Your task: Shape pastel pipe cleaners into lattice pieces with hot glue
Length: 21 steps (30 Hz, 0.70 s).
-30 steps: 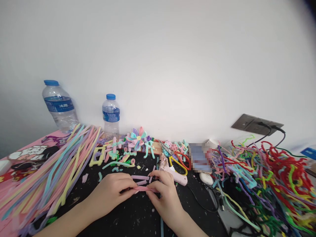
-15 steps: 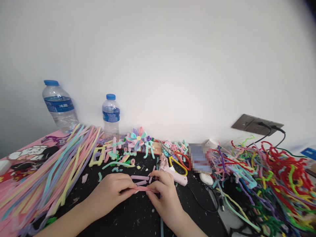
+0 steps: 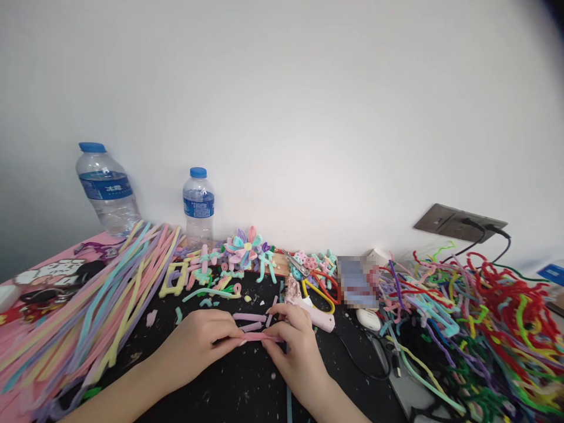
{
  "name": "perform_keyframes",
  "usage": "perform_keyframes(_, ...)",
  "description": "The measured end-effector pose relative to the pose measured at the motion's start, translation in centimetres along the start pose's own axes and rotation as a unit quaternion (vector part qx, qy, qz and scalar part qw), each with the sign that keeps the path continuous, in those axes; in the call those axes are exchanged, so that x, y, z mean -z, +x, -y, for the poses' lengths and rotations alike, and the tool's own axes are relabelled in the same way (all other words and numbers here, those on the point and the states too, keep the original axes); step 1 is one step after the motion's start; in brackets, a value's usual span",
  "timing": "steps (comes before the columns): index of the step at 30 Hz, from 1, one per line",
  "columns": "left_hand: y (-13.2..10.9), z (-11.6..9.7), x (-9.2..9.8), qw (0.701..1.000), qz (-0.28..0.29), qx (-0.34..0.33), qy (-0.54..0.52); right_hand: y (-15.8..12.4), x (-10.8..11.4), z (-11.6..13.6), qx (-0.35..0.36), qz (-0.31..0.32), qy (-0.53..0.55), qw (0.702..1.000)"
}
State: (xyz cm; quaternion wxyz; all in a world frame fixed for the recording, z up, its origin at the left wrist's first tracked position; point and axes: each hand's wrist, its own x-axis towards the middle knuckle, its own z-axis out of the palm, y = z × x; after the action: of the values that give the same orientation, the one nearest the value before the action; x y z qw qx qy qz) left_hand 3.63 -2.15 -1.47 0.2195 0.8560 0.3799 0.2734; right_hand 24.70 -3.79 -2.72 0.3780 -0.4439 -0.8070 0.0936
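Between my hands, low over the black mat (image 3: 247, 388), is a short pink fuzzy stem (image 3: 254, 336). My left hand (image 3: 205, 341) pinches its left end. My right hand (image 3: 296, 341) pinches it toward the right, with thumb and forefinger around it. Short purple stems (image 3: 249, 317) lie just beyond the fingertips. Behind my right hand rests a pink glue gun (image 3: 318, 316), partly covered by the fingers. Scissors with yellow and red handles (image 3: 325, 298) are beyond it.
Long pastel stems (image 3: 118, 294) fan out at left. Two water bottles (image 3: 198, 205) stand by the wall. Finished fuzzy flowers (image 3: 247, 248) sit at the back. A tangled stem pile (image 3: 506, 317), a white case (image 3: 368, 319) and a cable (image 3: 365, 373) are at right.
My right hand has shifted very slightly to the right, and a little more of the pink stem shows between my fingertips. My left hand stays in nearly the same place.
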Motion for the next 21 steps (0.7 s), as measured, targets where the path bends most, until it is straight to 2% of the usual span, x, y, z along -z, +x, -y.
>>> perform_keyframes(12,-0.06,0.26,0.50,1.000,0.008,-0.011,0.016,0.27,0.41,-0.39,0.022,-0.007,-0.044,0.999)
perform_keyframes(21,-0.07,0.53,0.53,0.999,0.023,-0.001,0.033,0.24,0.32,-0.59,0.006,-0.005,-0.030,1.000)
